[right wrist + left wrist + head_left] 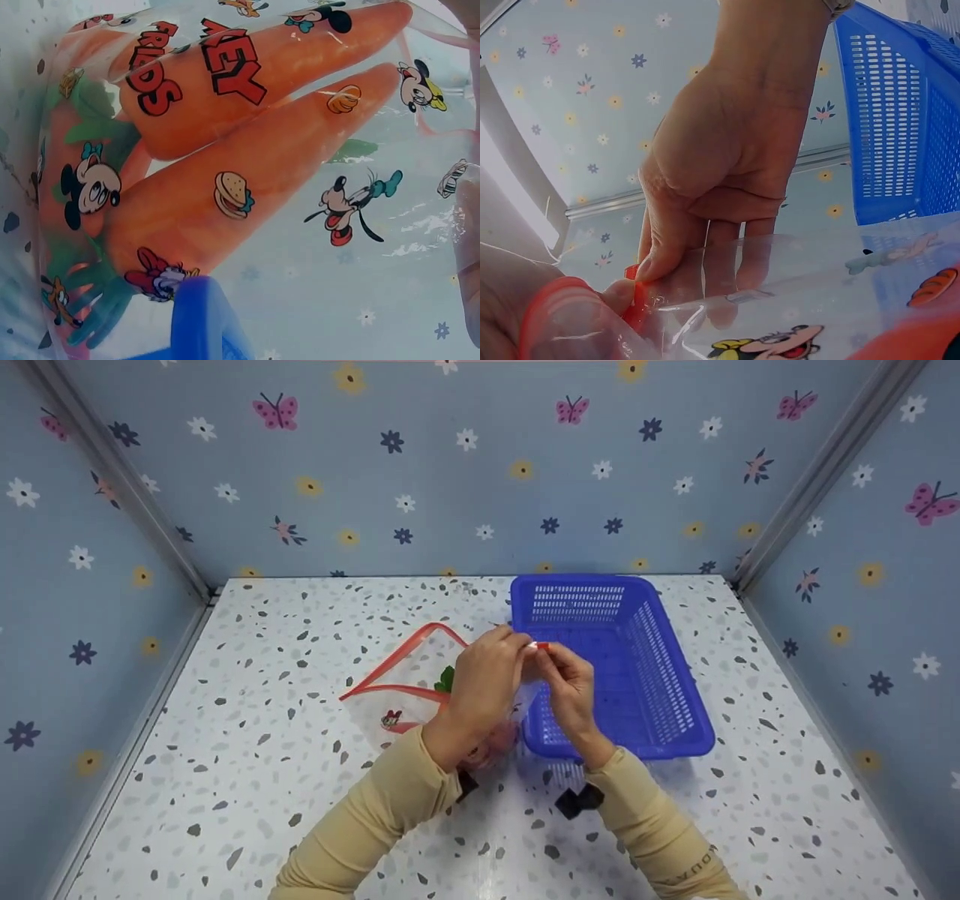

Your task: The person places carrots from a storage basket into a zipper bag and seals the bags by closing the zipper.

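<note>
A clear plastic bag (367, 712) with a red zip edge and cartoon prints stands on the table, its mouth gaping at the left end. Through its film in the right wrist view I see orange carrots (247, 187) with green tops. My left hand (484, 675) pinches the bag's top edge from the left. Just beside it, thumb and forefinger of my right hand (574, 686) pinch the red end of the zip (541, 646). In the left wrist view both thumbs meet at the red strip, and the right hand's other fingers extend behind the film.
A blue perforated plastic basket (679, 682) stands right of the bag, its left rim close by the right hand. The speckled white table (247, 795) is bounded by flowered blue panels (435, 495) at the back and both sides.
</note>
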{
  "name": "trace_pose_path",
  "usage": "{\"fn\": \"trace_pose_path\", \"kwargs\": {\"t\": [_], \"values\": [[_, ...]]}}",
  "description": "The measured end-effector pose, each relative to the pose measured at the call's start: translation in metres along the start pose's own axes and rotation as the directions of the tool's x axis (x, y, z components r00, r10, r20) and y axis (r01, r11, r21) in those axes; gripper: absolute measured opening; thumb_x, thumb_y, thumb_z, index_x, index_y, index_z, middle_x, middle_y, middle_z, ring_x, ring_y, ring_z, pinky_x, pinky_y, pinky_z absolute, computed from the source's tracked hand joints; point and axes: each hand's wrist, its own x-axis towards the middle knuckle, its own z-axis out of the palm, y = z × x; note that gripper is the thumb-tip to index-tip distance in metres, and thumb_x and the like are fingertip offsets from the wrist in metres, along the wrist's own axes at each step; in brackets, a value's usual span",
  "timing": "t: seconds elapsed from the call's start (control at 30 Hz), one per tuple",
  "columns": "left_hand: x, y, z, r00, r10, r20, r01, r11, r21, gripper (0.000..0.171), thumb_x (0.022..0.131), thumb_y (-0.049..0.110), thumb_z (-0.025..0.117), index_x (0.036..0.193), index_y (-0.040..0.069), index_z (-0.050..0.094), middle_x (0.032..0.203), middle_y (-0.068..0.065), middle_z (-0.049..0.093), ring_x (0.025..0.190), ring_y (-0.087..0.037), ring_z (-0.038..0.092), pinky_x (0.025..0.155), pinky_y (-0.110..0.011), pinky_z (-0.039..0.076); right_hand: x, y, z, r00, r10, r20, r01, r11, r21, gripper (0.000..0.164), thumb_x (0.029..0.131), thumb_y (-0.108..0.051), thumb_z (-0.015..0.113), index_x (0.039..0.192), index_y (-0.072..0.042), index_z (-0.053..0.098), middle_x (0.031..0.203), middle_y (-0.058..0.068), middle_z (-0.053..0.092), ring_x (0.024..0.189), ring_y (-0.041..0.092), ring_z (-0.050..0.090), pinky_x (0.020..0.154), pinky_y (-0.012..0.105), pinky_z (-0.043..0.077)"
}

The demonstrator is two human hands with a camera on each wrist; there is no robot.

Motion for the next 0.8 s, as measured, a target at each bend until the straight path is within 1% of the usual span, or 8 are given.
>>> {"fn": "trace_pose_path", "kwargs": {"t": [0.1, 0.2, 0.33, 0.4, 0.47, 0.57, 0.67, 0.8], "values": [[-0.001, 0.000, -0.001, 1.000, -0.009, 0.011, 0.009, 1.000, 0.003, 0.018, 0.087, 0.015, 0.056, 0.088, 0.002, 0.069, 0.079, -0.007, 0.061, 0.074, -0.020, 0.060, 0.068, -0.030, 0.052, -0.001, 0.000, 0.002, 0.999, 0.021, -0.031, -0.019, 0.999, 0.048, 0.019, 0.086, -0.004, 0.056, 0.086, -0.017, 0.069, 0.075, -0.003, 0.062, 0.062, 0.006, 0.052, 0.054, 0.016, 0.043], [-0.002, -0.002, -0.003, 1.000, -0.014, 0.016, 0.014, 1.000, 0.005, 0.019, 0.087, 0.014, 0.056, 0.088, 0.001, 0.068, 0.077, -0.008, 0.061, 0.072, -0.020, 0.059, 0.065, -0.030, 0.052, -0.001, -0.001, 0.004, 0.997, 0.039, -0.068, -0.036, 0.998, 0.049, 0.020, 0.086, -0.005, 0.056, 0.085, -0.020, 0.069, 0.074, -0.003, 0.062, 0.061, 0.006, 0.052, 0.053, 0.016, 0.043], [-0.004, -0.007, -0.007, 1.000, -0.024, 0.004, 0.024, 0.999, 0.042, 0.017, 0.086, 0.013, 0.057, 0.086, 0.001, 0.069, 0.072, -0.008, 0.059, 0.068, -0.022, 0.059, 0.060, -0.032, 0.051, 0.001, -0.002, 0.004, 0.989, 0.074, -0.130, -0.071, 0.997, 0.021, 0.022, 0.087, -0.005, 0.056, 0.082, -0.021, 0.069, 0.072, -0.005, 0.061, 0.061, 0.005, 0.050, 0.052, 0.016, 0.041], [-0.006, -0.011, -0.011, 0.999, -0.044, 0.007, 0.043, 0.997, 0.059, 0.016, 0.085, 0.013, 0.058, 0.086, 0.002, 0.069, 0.072, -0.008, 0.059, 0.067, -0.022, 0.059, 0.058, -0.032, 0.051, 0.003, -0.001, 0.002, 0.984, 0.087, -0.154, -0.088, 0.996, -0.001, 0.022, 0.087, -0.005, 0.055, 0.081, -0.021, 0.068, 0.068, -0.006, 0.058, 0.059, 0.004, 0.047, 0.049, 0.016, 0.038], [-0.008, -0.015, -0.016, 0.999, -0.049, 0.003, 0.048, 0.996, 0.076, 0.016, 0.085, 0.013, 0.059, 0.085, 0.002, 0.069, 0.070, -0.008, 0.059, 0.065, -0.022, 0.059, 0.056, -0.033, 0.050, 0.004, 0.000, 0.000, 0.980, 0.104, -0.172, -0.105, 0.994, -0.002, 0.021, 0.087, -0.005, 0.055, 0.081, -0.021, 0.068, 0.066, -0.007, 0.055, 0.057, 0.004, 0.045, 0.048, 0.017, 0.036], [-0.011, -0.023, -0.022, 0.999, -0.053, -0.010, 0.054, 0.995, 0.081, 0.016, 0.084, 0.013, 0.059, 0.084, 0.002, 0.069, 0.070, -0.007, 0.059, 0.064, -0.023, 0.059, 0.055, -0.033, 0.050, 0.006, 0.001, -0.002, 0.976, 0.124, -0.180, -0.123, 0.992, 0.014, 0.023, 0.088, -0.004, 0.054, 0.080, -0.020, 0.068, 0.064, -0.005, 0.053, 0.056, 0.005, 0.043, 0.046, 0.017, 0.035], [-0.014, -0.031, -0.027, 0.998, -0.062, -0.021, 0.063, 0.995, 0.079, 0.015, 0.084, 0.012, 0.060, 0.084, 0.001, 0.070, 0.070, -0.008, 0.059, 0.063, -0.023, 0.059, 0.055, -0.032, 0.051, 0.009, 0.001, -0.001, 0.974, 0.142, -0.179, -0.137, 0.990, 0.040, 0.024, 0.088, 0.000, 0.051, 0.081, -0.017, 0.068, 0.066, -0.004, 0.056, 0.057, 0.006, 0.045, 0.047, 0.017, 0.037], [-0.018, -0.041, -0.034, 0.996, -0.083, -0.038, 0.086, 0.993, 0.079, 0.014, 0.084, 0.011, 0.061, 0.084, -0.001, 0.069, 0.071, -0.010, 0.061, 0.063, -0.024, 0.060, 0.056, -0.033, 0.051, 0.011, 0.001, 0.000, 0.972, 0.160, -0.170, -0.155, 0.987, 0.040, 0.024, 0.089, 0.000, 0.050, 0.082, -0.015, 0.068, 0.069, -0.002, 0.059, 0.058, 0.008, 0.047, 0.048, 0.018, 0.040]]}}
